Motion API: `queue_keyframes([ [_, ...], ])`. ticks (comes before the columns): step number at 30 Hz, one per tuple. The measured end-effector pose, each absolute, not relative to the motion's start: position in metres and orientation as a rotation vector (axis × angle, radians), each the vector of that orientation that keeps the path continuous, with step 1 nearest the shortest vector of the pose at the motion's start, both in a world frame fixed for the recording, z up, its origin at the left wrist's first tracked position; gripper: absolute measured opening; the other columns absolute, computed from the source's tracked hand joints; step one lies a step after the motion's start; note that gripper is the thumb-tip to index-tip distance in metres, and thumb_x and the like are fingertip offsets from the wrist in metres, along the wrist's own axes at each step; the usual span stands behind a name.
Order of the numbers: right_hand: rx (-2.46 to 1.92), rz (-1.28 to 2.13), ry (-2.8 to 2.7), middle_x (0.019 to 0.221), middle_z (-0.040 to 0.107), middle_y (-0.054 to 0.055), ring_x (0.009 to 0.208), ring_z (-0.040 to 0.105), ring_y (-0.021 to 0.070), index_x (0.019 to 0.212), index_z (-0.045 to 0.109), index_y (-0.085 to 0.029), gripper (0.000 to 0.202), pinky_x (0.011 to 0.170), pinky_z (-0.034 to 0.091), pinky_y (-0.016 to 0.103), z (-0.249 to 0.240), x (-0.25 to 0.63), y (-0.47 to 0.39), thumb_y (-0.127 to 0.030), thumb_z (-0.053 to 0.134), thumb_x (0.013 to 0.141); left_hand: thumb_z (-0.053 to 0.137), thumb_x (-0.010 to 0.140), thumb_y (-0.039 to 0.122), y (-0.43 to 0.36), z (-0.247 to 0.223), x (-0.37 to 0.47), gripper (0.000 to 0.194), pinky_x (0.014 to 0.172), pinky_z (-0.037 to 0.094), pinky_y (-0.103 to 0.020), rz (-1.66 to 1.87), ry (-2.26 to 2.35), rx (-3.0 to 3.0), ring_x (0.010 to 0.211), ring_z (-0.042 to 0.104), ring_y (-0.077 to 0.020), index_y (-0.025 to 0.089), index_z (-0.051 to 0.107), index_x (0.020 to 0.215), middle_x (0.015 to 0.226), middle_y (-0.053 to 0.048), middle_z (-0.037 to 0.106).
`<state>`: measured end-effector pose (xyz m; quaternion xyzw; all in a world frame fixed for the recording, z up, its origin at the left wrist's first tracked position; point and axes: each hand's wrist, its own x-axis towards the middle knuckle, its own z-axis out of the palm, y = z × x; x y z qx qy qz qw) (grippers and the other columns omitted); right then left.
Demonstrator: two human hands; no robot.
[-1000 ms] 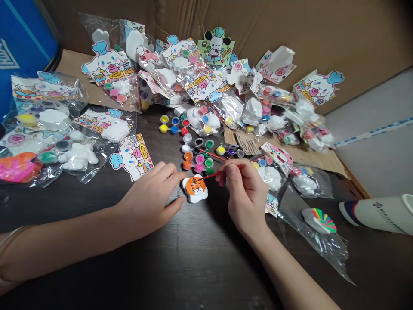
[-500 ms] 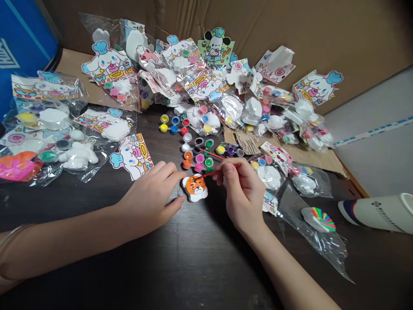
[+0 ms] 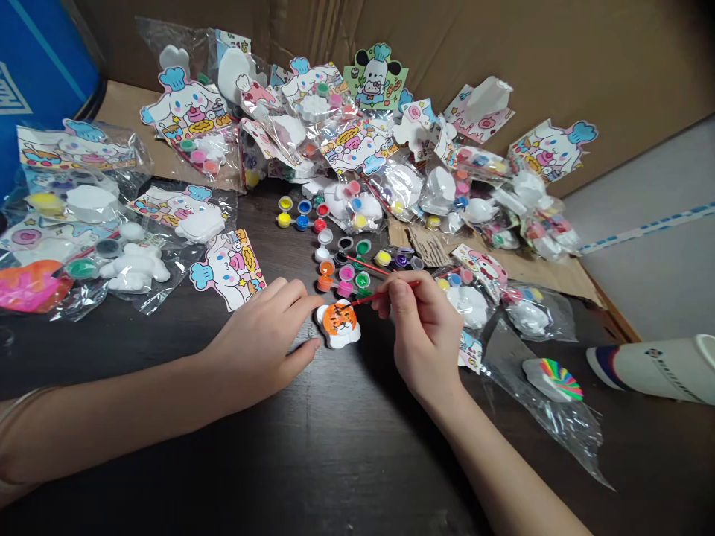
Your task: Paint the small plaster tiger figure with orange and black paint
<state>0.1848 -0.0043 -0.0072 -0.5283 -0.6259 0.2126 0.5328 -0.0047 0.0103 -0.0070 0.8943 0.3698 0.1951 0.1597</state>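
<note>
- Your left hand (image 3: 268, 339) is just left of the small tiger figure (image 3: 338, 325), its thumb and index finger spread apart; the index fingertip is at the figure's upper left edge, though you cannot tell from this view whether it touches.
- The tiger figure lies face up on the dark tabletop (image 3: 335, 447), between your two hands, with an orange face, black marks and white around the edge.
- Your right hand (image 3: 427, 335) is to the right of the figure, thumb and fingers pinched together on a red paintbrush (image 3: 366, 298).
- That brush slants down and left from your grip, its tip at the orange face; whether it presses there or hovers, you cannot tell.
- Just beyond the figure you have open paint pots (image 3: 324, 284), with a second red brush (image 3: 366, 264) lying over them.
- Left of your left hand's knuckles lies a printed card (image 3: 230, 269).
</note>
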Motion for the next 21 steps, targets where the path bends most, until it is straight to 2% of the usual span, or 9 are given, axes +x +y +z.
queue_keyframes([
  [6, -1.225, 0.501, -1.456, 0.061, 0.055, -0.004, 0.054, 0.052, 0.0087, 0.074, 0.054, -0.021, 0.021, 0.051, 0.043, 0.02, -0.0039, 0.1847, -0.004, -0.027, 0.049, 0.093, 0.058, 0.084, 0.019, 0.0104, -0.0055, -0.0045, 0.032, 0.072, 0.045, -0.037, 0.523, 1.063, 2.554, 0.085, 0.053, -0.0241, 0.01, 0.06, 0.115, 0.093, -0.007, 0.059],
  [21, -1.216, 0.486, -1.51, 0.062, 0.055, -0.004, 0.054, 0.052, 0.0083, 0.076, 0.054, -0.021, 0.019, 0.051, 0.043, 0.02, -0.0035, 0.1859, -0.0066, -0.023, 0.048, 0.094, 0.056, 0.084, 0.019, 0.0105, -0.0045, -0.0037, 0.029, 0.073, 0.046, -0.038, 0.506, 1.075, 2.542, 0.085, 0.053, -0.0244, 0.011, 0.061, 0.112, 0.093, -0.007, 0.059],
])
